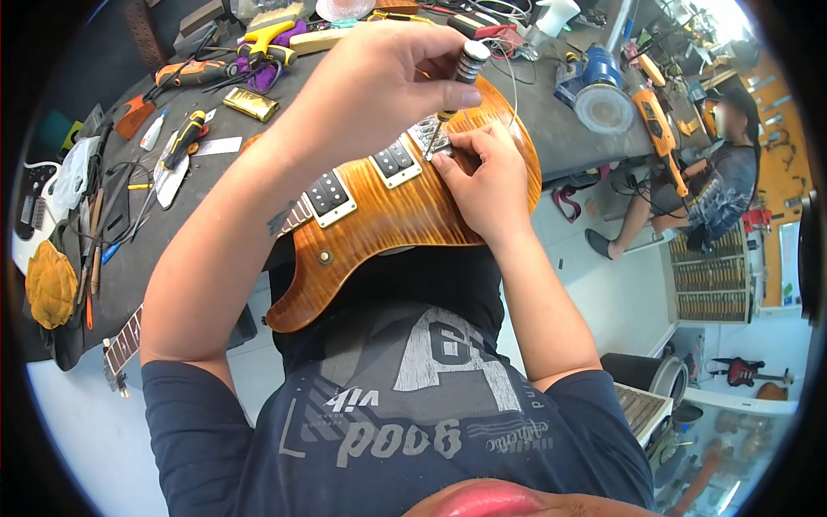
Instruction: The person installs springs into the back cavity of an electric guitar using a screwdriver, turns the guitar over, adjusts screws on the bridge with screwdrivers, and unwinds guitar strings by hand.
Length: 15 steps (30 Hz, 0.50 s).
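Lying around 9 o'clock from the bridge (428,135), a black-and-yellow tool (183,140) and then a gold packet (251,104) rested on the counter (556,129). The guitar (405,207) ran lengthwise from 8 to 2, the left forearm (258,172) crossing above it. The left grip (409,77), towards 12, was wrapped round a screwdriver (473,62) whose shaft slanted from 1 towards 7 over the bridge. Nearer, at 4, the right grip (487,177) met the bridge's edge; whether it pinched anything could not be told. Beyond stood a blue machine (597,73) towards 2, a seated person (719,177) at 3.

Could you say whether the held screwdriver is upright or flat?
Roughly upright: the left hand holds its handle above the bridge, the shaft pointing down.
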Tool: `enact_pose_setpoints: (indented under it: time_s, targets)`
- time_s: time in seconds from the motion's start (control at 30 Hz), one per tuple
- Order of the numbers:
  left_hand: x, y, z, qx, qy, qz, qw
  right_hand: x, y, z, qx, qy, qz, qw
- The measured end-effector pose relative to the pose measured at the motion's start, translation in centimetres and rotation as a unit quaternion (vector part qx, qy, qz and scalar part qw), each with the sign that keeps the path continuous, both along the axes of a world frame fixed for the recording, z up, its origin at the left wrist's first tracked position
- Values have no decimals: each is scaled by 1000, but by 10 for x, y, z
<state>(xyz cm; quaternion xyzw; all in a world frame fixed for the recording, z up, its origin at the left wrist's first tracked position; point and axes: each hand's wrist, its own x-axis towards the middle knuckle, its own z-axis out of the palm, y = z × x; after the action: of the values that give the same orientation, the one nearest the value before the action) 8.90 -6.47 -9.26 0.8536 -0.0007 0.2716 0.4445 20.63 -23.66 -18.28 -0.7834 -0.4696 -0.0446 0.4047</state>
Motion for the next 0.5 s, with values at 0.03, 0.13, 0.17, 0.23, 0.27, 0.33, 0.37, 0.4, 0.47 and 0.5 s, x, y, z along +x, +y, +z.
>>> enact_pose_setpoints:
  time_s: [0.03,0.13,0.17,0.23,0.27,0.33,0.37,0.4,0.47,0.5]
  targets:
    - [0,-5,2,23,-1,23,999,0,0,0,0,3,-3,1000]
    - [5,-6,7,44,8,21,999,-2,0,-1,1,14,-8,1000]
    - [5,-6,7,15,1,12,1000,-2,-1,-2,2,14,-7,1000]
    - [5,-6,-2,-27,-40,4,999,-1,-1,-2,6,14,-6,1000]
    - [5,-5,-12,-22,-90,7,996,-2,0,-1,2,-6,-3,1000]
    - [2,-15,-14,68,-123,75,987,-3,1,-3,15,15,3,1000]
    - [6,-20,-15,31,-119,74,990,-1,2,-7,16,8,3,1000]
    - [9,-22,-16,-6,-120,69,990,-5,8,-8,7,13,17,1000]
    - [13,-26,-19,-71,-91,70,991,-5,2,-3,-7,12,3,1000]
    - [6,-29,-18,-56,-96,73,991,-7,2,-3,-1,5,0,1000]
